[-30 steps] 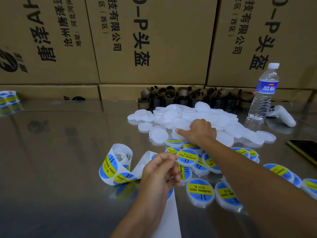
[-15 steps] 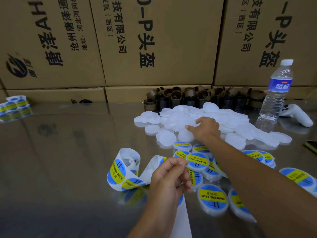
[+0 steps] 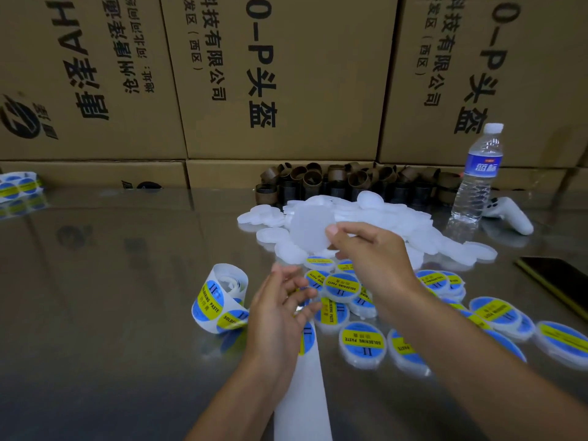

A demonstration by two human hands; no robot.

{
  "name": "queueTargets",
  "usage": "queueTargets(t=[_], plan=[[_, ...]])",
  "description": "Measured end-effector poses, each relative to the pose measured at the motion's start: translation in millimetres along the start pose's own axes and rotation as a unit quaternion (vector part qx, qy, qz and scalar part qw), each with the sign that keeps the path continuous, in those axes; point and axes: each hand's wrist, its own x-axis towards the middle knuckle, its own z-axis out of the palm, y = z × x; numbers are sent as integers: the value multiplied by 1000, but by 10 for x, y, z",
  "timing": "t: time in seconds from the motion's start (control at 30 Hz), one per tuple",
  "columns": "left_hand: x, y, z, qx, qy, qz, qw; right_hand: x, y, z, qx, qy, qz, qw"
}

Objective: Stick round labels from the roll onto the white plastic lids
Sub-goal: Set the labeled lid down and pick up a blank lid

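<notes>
My right hand (image 3: 372,256) pinches a blank white lid (image 3: 310,227) between thumb and fingers and holds it tilted above the table. Behind it lies the heap of blank white lids (image 3: 397,224). My left hand (image 3: 280,313) is blurred, with fingers partly spread over the white backing strip (image 3: 302,393). Whether a label sticks to its fingers is unclear. The label roll (image 3: 219,300), blue and yellow, stands just left of that hand. Several labelled lids (image 3: 362,343) lie under and to the right of my hands.
Cardboard boxes (image 3: 286,74) wall off the back of the shiny metal table (image 3: 111,297). In front of them stand brown cardboard cores (image 3: 334,183), a water bottle (image 3: 477,176) and a white controller (image 3: 509,214). A phone (image 3: 560,281) lies at the right, more labels (image 3: 19,186) far left.
My right hand has picked a blank lid out of the heap and brought it up toward me. My left hand has opened its pinch at the strip and is moving.
</notes>
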Motion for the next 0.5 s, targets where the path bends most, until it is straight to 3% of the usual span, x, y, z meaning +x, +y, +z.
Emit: queueTargets(t=[0.2, 0.5], plan=[[-60, 95, 31, -6, -64, -11, 998, -497, 166, 86, 26, -4, 26, 999], [-67, 51, 20, 103, -58, 63, 991, -520, 320, 40, 7, -24, -29, 999]])
